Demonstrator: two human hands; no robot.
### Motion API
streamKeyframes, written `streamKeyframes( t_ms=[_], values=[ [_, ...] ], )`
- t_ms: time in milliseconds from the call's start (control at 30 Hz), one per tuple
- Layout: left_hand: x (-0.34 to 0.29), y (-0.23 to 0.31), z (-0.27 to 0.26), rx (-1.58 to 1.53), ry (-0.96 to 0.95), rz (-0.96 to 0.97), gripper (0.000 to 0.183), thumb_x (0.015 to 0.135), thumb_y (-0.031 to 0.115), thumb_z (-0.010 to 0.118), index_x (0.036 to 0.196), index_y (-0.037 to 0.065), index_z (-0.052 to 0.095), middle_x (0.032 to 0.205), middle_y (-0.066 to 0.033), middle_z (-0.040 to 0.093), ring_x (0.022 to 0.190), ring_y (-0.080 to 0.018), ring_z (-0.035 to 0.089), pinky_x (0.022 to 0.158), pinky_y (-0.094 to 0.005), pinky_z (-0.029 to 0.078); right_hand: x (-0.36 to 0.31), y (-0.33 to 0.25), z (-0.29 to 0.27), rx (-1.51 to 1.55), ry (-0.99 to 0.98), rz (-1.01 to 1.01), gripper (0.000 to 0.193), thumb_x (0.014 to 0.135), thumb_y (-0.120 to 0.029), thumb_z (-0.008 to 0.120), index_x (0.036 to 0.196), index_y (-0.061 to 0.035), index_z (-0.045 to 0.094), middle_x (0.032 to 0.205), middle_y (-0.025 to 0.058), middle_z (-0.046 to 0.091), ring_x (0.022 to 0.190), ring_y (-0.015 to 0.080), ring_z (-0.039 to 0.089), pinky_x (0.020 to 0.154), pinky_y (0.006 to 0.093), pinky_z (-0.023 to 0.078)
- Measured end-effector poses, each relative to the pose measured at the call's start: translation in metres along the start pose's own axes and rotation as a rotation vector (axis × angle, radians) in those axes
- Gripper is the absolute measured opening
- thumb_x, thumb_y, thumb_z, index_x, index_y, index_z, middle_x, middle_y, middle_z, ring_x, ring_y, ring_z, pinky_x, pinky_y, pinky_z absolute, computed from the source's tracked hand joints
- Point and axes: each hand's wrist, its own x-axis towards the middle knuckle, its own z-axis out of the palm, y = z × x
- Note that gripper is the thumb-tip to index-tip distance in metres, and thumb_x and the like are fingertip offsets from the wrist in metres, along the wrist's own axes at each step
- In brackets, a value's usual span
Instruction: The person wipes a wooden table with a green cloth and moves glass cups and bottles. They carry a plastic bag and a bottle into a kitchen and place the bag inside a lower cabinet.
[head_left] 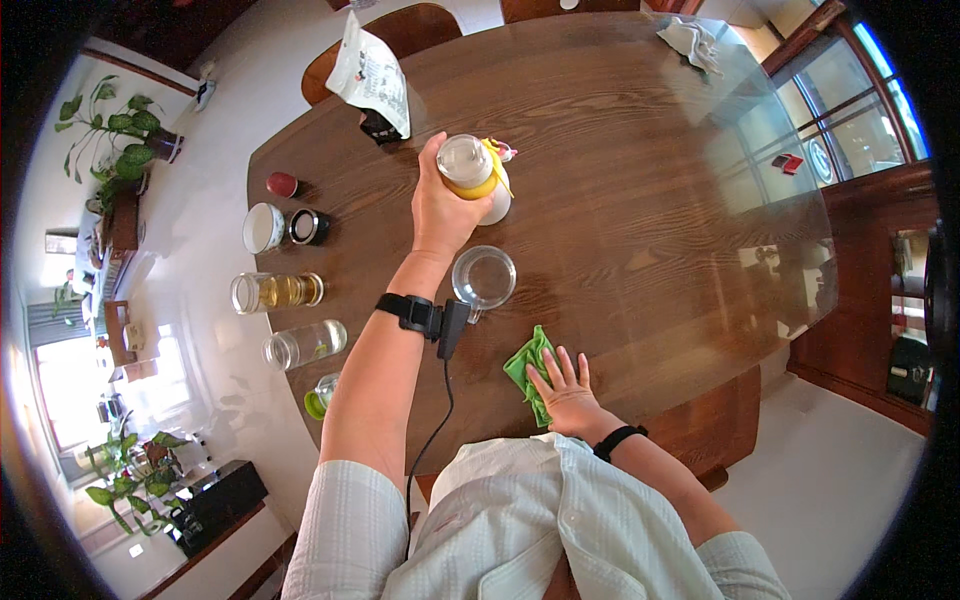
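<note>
At the far end of my outstretched arm, my left hand (445,205) is closed around a bottle (465,157) with a clear top, a yellow band and a white lower part. A small pinkish piece shows at its right side; the palm hides part of the body. Nearer to me stands a clear glass mug (484,278), its handle pointing toward me. My right hand (573,396) lies with fingers spread at the right edge of a crumpled green cloth (528,372), by the near table edge. The fingertips touch the cloth without wrapping round it.
Along the left edge of the wooden table (640,200) stand a glass jar of yellowish liquid (290,291), a clear glass jar (308,345), a white cup (264,228), a dark cup (308,227) and a red-lidded item (282,184). A white pouch (370,80) stands farther back.
</note>
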Motion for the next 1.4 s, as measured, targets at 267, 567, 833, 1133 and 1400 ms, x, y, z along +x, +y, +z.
streamKeyframes(
  t_ms=[267,567,833,1133,1400],
  values=[
    [0.006,-0.006,0.013,0.044,-0.035,0.03,0.093,0.063,0.009,0.087,0.14,0.008,0.035,0.127,-0.0136,0.058,0.117,-0.0255,0.059,0.1,-0.0373,0.048,0.006,-0.004,-0.001,0.025,-0.019,-0.017,0.089,0.082,-0.019,0.059,0.157,-0.0206,0.012,0.164,0.0157,0.001,0.15,0.038,-0.005,0.114,0.0627,-0.008],
    [-0.018,-0.02,-0.023,0.184,-0.122,-0.091,0.109,0.064,0.032,0.091,0.147,0.001,0.028,0.144,-0.0233,0.039,0.135,-0.0365,0.039,0.111,-0.0435,0.035,0.004,-0.004,-0.006,-0.036,-0.076,0.019,0.092,0.081,-0.031,0.063,0.157,-0.0201,0.011,0.163,0.0166,0.001,0.15,0.0396,-0.005,0.114,0.0634,-0.008],
    [-0.127,0.01,-0.032,0.265,-0.36,-0.186,0.118,0.056,0.033,0.094,0.148,0.005,0.024,0.149,-0.0239,0.029,0.136,-0.0395,0.035,0.112,-0.0452,0.037,0.0,-0.002,-0.008,-0.036,-0.056,0.001,0.105,0.073,-0.029,0.073,0.157,-0.0181,0.011,0.162,0.0217,0.003,0.149,0.0423,-0.004,0.113,0.0648,-0.006],
    [-0.127,0.013,-0.002,0.306,-0.178,-0.213,0.095,0.064,0.017,0.087,0.142,0.006,0.034,0.137,-0.0188,0.043,0.124,-0.0362,0.05,0.099,-0.0425,0.049,0.001,-0.002,-0.006,-0.028,-0.025,-0.012,0.111,0.067,-0.029,0.077,0.157,-0.0152,0.012,0.161,0.0243,0.002,0.149,0.0449,-0.004,0.113,0.0659,-0.005],
    [-0.119,0.025,0.045,0.189,-0.168,-0.078,0.089,0.062,0.017,0.085,0.137,0.005,0.04,0.133,-0.0201,0.048,0.124,-0.0373,0.05,0.104,-0.0437,0.046,0.004,-0.001,-0.006,-0.086,-0.053,-0.025,0.117,0.064,-0.032,0.081,0.156,-0.0119,0.011,0.16,0.0279,-0.001,0.147,0.0479,-0.007,0.113,0.0654,-0.007]
  ],
)
